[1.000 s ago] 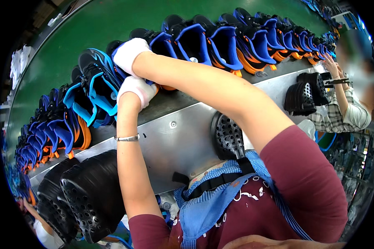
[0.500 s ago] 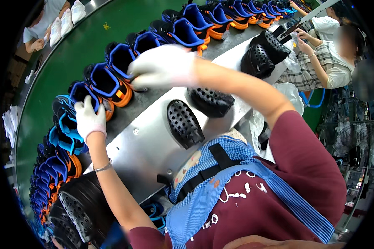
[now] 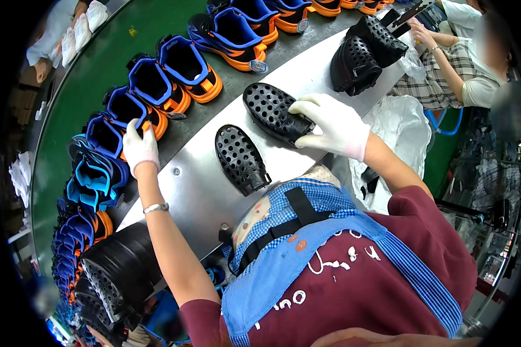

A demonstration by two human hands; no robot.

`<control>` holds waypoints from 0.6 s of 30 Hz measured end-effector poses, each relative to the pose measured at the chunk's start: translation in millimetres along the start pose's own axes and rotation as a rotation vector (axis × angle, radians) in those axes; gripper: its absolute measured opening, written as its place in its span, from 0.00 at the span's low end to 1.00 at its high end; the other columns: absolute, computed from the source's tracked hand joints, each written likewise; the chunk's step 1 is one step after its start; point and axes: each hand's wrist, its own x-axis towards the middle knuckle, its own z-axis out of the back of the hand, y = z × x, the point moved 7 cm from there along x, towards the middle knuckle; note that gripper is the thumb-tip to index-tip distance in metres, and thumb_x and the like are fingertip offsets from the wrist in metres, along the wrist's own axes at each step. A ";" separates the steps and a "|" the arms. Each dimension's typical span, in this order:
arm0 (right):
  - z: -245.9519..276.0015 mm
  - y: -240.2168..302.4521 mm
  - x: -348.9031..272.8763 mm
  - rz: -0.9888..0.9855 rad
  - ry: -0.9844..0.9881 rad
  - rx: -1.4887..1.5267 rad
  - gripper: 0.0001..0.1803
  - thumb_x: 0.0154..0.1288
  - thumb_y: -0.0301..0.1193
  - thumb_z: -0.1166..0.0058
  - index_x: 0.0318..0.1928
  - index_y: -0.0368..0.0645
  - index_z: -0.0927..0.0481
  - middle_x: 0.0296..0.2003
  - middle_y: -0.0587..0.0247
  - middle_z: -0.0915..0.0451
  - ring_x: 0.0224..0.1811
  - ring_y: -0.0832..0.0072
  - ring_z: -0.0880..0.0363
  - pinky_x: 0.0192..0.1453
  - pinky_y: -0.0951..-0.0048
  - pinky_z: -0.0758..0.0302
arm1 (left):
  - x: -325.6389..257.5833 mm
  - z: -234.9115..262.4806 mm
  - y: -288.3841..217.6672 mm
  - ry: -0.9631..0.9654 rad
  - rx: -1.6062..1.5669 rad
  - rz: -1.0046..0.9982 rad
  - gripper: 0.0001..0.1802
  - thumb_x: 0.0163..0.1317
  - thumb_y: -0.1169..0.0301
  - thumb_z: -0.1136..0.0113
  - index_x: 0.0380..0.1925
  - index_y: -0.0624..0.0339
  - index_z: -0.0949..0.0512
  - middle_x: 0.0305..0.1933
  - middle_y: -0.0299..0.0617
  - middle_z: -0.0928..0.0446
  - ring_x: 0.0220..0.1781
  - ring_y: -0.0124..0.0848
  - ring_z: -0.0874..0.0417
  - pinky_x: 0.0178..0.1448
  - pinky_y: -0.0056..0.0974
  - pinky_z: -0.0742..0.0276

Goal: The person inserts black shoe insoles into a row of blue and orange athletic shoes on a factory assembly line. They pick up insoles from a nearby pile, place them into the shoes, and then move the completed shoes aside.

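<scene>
Both my hands wear white gloves. My right hand [image 3: 333, 127] closes its thumb and fingers around the back end of a black perforated shoe form [image 3: 270, 110] on the metal shelf. Beside it lies a second black shoe form [image 3: 239, 159], untouched. My left hand [image 3: 140, 147] is closed at the heel of a black sneaker [image 3: 125, 107] with blue lining, its fingertips at the orange heel tab. A neighbouring sneaker [image 3: 105, 136] sits just left of that hand. To the right along the row stand more such sneakers [image 3: 185, 61] with orange soles.
The metal shelf [image 3: 182, 199] runs along a green conveyor [image 3: 107, 55]. Black shoe forms [image 3: 356, 66] are piled at its far right, more forms [image 3: 121, 272] at its lower left. Clear plastic bags [image 3: 396, 139] hang at right. A co-worker [image 3: 469, 69] is beyond, another person at upper left.
My right hand has left the sneaker row and come back to the shelf, onto a shoe form. My left hand stays by the sneakers, now at a heel tab. The view has shifted slightly.
</scene>
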 end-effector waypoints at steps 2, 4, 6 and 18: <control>1.5 -7.7 1.5 0.008 0.000 0.003 0.30 0.48 0.42 0.30 0.51 0.44 0.24 0.47 0.56 0.23 0.50 0.57 0.22 0.53 0.62 0.23 | 6.2 -2.4 -13.2 0.030 -0.015 0.008 0.22 0.64 0.61 0.42 0.55 0.57 0.24 0.47 0.60 0.21 0.49 0.56 0.19 0.55 0.50 0.25; 1.3 -11.7 -0.2 0.043 0.012 0.003 0.30 0.46 0.43 0.29 0.49 0.44 0.23 0.45 0.56 0.22 0.48 0.56 0.22 0.51 0.60 0.24 | 4.9 -3.9 -28.9 0.031 0.033 -0.057 0.18 0.63 0.62 0.42 0.51 0.56 0.21 0.43 0.59 0.20 0.49 0.56 0.20 0.54 0.50 0.25; 6.4 -11.4 2.4 0.084 0.006 -0.025 0.28 0.47 0.43 0.30 0.46 0.44 0.22 0.42 0.57 0.22 0.45 0.56 0.22 0.48 0.60 0.23 | 2.3 -10.4 -12.5 -0.010 -0.022 -0.067 0.19 0.62 0.62 0.42 0.52 0.55 0.21 0.46 0.60 0.20 0.49 0.56 0.20 0.54 0.50 0.25; 69.8 18.7 -9.5 0.134 -0.143 0.100 0.25 0.44 0.40 0.28 0.39 0.41 0.23 0.37 0.58 0.23 0.42 0.60 0.21 0.46 0.64 0.24 | -56.4 69.3 -75.5 -0.062 -0.546 -0.172 0.31 0.68 0.60 0.41 0.66 0.63 0.32 0.62 0.51 0.30 0.47 0.32 0.18 0.48 0.37 0.20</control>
